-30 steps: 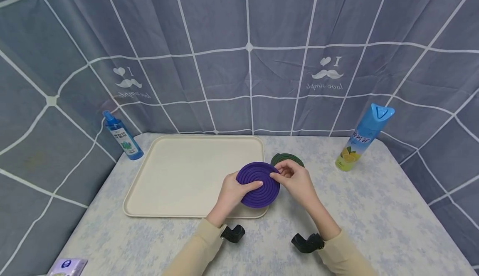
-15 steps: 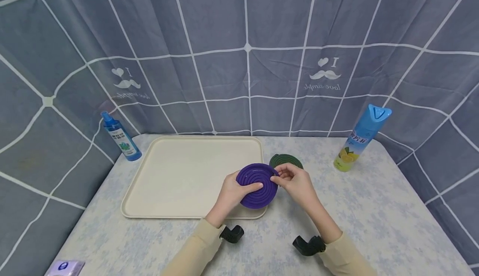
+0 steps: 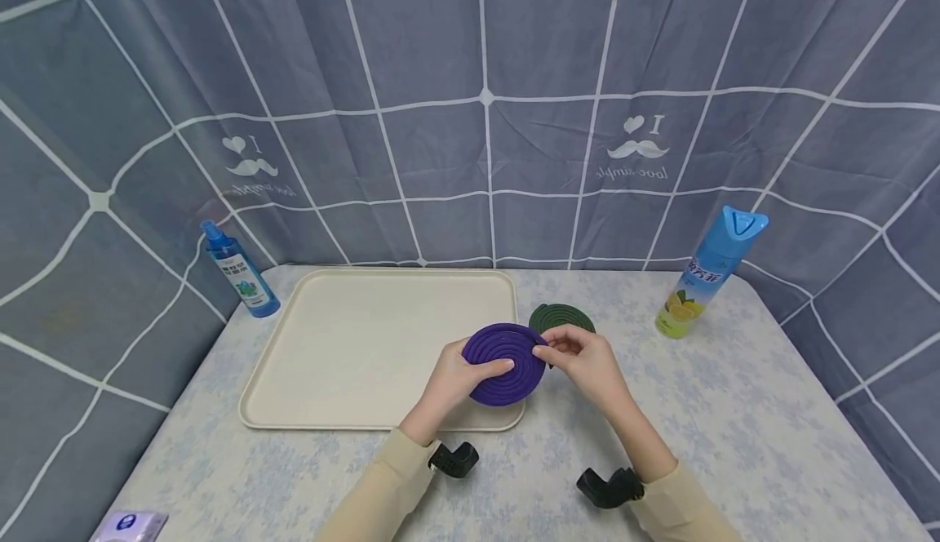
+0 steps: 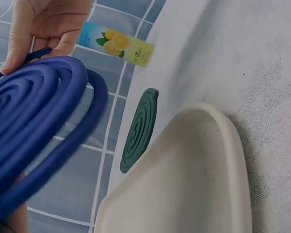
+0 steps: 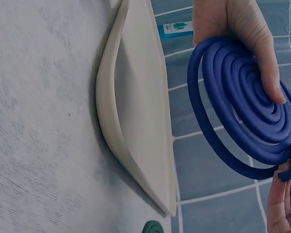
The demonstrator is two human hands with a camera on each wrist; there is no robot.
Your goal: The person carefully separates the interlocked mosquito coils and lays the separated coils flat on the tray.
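A flat spiral coil of smooth purple cord (image 3: pixel 499 379) is held up over the tray's front right corner. My left hand (image 3: pixel 454 379) grips its left side, the thumb lying across the top of the turns. My right hand (image 3: pixel 580 356) pinches the loose outer end of the cord at the coil's right edge. In the right wrist view, that outer turn (image 5: pixel 206 126) stands apart from the inner turns with a gap between. A similar green coil (image 3: pixel 561 316) lies on the table behind my right hand, partly hidden by it.
A cream tray (image 3: pixel 367 346) lies left of centre on the pale table (image 3: pixel 734 411). A blue pump bottle (image 3: pixel 246 277) stands at the back left, a blue-and-yellow spray can (image 3: pixel 705 277) at the back right. A purple packet (image 3: pixel 128 526) lies at the front left. A grey curtain (image 3: pixel 441 158) hangs behind.
The right hand's pinched cord end has shifted slightly, and the outer turn appears a little looser at the right edge. The left hand holds nearly still; the green coil shows a bit more.
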